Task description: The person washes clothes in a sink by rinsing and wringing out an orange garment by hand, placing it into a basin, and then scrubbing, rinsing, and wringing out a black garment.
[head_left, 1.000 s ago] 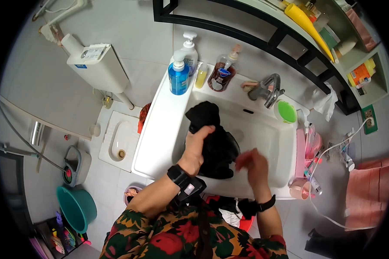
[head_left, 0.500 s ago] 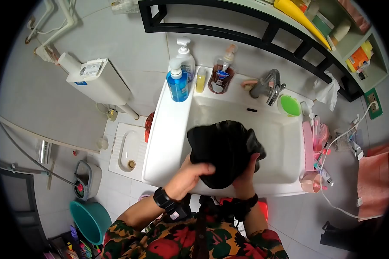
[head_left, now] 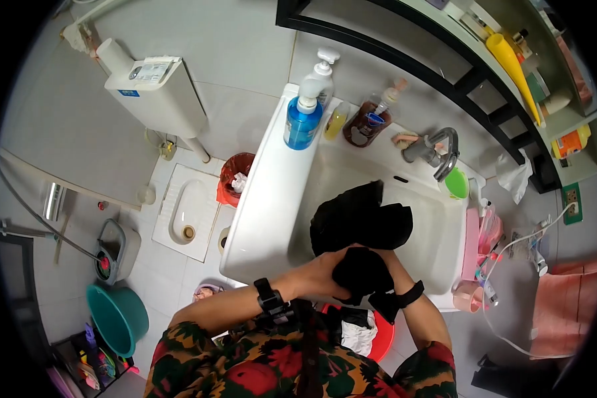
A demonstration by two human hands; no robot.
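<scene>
A black cloth (head_left: 361,222) is bunched over the near part of the white sink (head_left: 262,232), with a fold of it hanging over the front side. My left hand (head_left: 322,275) is closed around its left side, with some fingers hidden behind the fabric. On the right, my right hand (head_left: 386,262) is pressed against the same cloth, largely covered by it. The two hands are close together near the sink's front edge. Black bands are on both wrists.
Blue (head_left: 303,126) and brown (head_left: 371,119) pump bottles stand at the sink's back left. The faucet (head_left: 431,152) and a green bowl (head_left: 456,184) are at the back right. A red basin (head_left: 383,331) with clothes is below the front edge; a pink cup (head_left: 467,296) sits right.
Both hands first came together on the cloth, then drew closer to each other and gathered it toward my body. A fold now hangs nearer me. The camera view has shifted.
</scene>
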